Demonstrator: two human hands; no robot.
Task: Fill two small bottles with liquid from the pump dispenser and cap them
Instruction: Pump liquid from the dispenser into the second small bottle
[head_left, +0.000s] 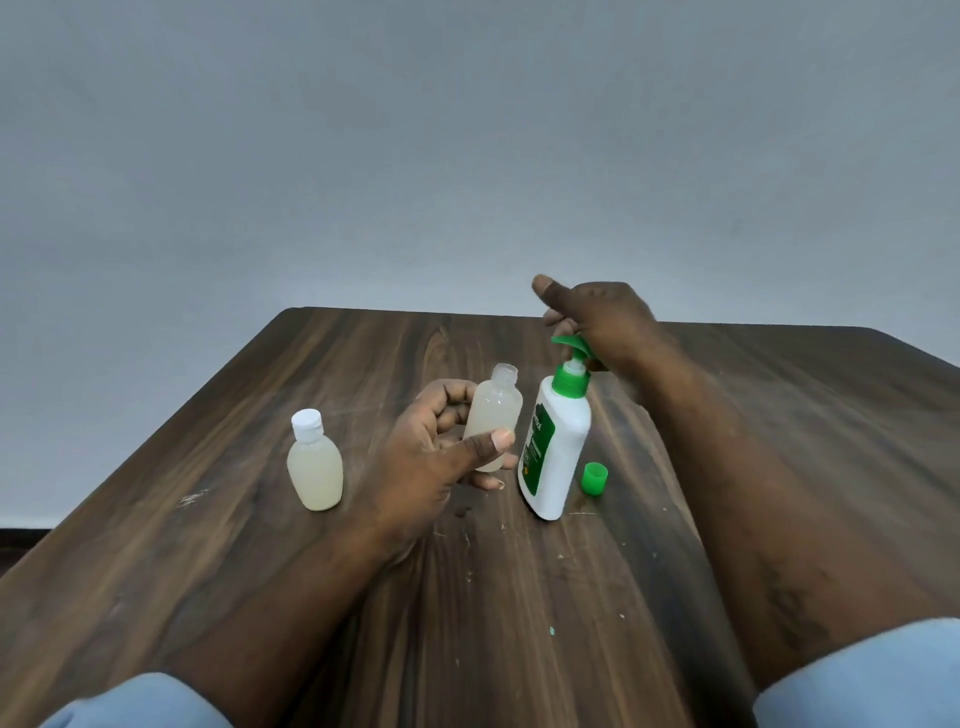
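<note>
Holding the small uncapped translucent plastic bottle (491, 415) of pale liquid, the left hand (431, 452) wraps its fingers and thumb around it, just beside the white pump dispenser with green pump head (558, 441). The right hand (597, 317) is at the pump head with the thumb raised; whether it grips, I cannot tell. The second small bottle with white cap (314, 460) stands to the left on the dark wooden table (260, 571). A small green cap (595, 478) lies to the right of the dispenser.

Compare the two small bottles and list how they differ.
The capped bottle wears a white cap; the open bottle has a bare mouth. The capped bottle stands untouched on the table; the left hand grips the open bottle beside the pump dispenser. Both hold pale, cloudy liquid.
</note>
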